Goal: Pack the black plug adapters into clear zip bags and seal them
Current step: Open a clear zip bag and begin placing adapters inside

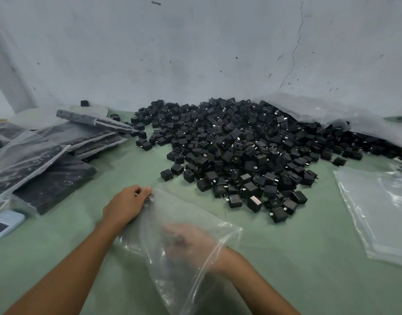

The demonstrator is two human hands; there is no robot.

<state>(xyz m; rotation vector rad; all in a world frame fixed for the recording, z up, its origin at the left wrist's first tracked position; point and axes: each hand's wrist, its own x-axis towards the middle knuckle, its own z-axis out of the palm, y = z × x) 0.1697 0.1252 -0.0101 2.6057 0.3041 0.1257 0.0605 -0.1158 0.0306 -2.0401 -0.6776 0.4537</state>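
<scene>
A big heap of black plug adapters [238, 151] lies on the green table [86, 237], reaching back to the wall. In front of it lies a clear zip bag [184, 214]. My left hand [125, 205] pinches the bag's far left corner against the table. My right hand [191, 244] is inside the bag, seen blurred through the plastic. Something dark shows under its fingers, but I cannot make out whether it holds anything.
Filled, flat zip bags of adapters [47, 155] are stacked at the left. A pile of empty clear bags [381, 212] lies at the right. A large plastic sheet [332, 112] covers the heap's back right. A light blue device [4, 223] sits at the left edge.
</scene>
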